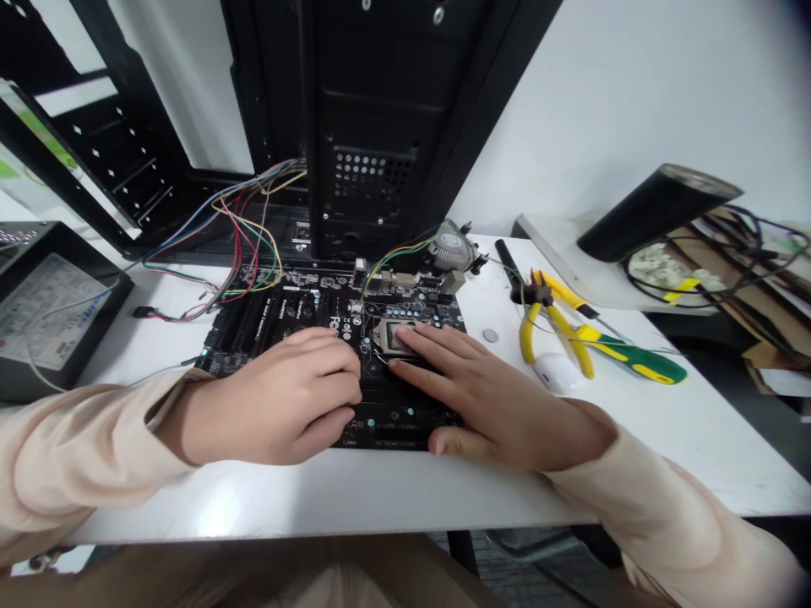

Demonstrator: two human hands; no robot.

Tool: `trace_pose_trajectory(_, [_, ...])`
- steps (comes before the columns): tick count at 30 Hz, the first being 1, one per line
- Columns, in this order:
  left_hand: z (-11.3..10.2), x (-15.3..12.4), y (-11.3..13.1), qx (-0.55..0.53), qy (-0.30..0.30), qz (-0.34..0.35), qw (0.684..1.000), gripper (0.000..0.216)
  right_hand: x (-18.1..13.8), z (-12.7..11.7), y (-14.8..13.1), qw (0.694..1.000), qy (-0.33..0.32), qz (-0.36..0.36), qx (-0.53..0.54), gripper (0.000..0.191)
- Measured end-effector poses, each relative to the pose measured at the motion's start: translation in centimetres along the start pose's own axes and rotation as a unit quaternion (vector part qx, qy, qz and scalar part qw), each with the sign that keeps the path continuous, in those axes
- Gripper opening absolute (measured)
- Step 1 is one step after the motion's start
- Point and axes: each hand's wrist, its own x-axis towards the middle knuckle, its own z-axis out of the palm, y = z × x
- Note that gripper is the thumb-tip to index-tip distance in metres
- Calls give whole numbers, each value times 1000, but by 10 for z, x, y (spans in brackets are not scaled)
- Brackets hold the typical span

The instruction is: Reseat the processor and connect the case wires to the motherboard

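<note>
A black motherboard point(295, 314) lies flat on the white desk in front of me. My right hand point(481, 393) rests over its right side with the fingers stretched and apart. Two of those fingertips touch the metal-framed CPU socket point(385, 338). Beside the socket, my left hand point(288, 397) is curled over the lower middle of the board. Its fingertips are tucked under, so whatever they hold, if anything, is hidden. A CPU cooler point(453, 248) sits at the board's far right corner, its thin coloured wires running to the board.
A black computer case point(380, 101) stands behind the board, with loose coloured cables point(244, 228) coming out. At left is a power supply point(54, 317). Pliers point(552, 325), a green-yellow screwdriver point(634, 355), a small round disc point(490, 335) and a white rounded object point(557, 371) lie at right.
</note>
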Motion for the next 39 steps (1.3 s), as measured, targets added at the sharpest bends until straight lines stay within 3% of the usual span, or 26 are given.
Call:
trace_pose_trajectory(19, [1, -1, 0, 22, 32, 10, 999, 22, -2, 0, 1, 1000, -4, 2, -11, 77])
trace_pose_trajectory(39, [3, -6, -2, -20, 10, -21, 1000, 24, -2, -1, 1, 1000, -6, 6, -7, 77])
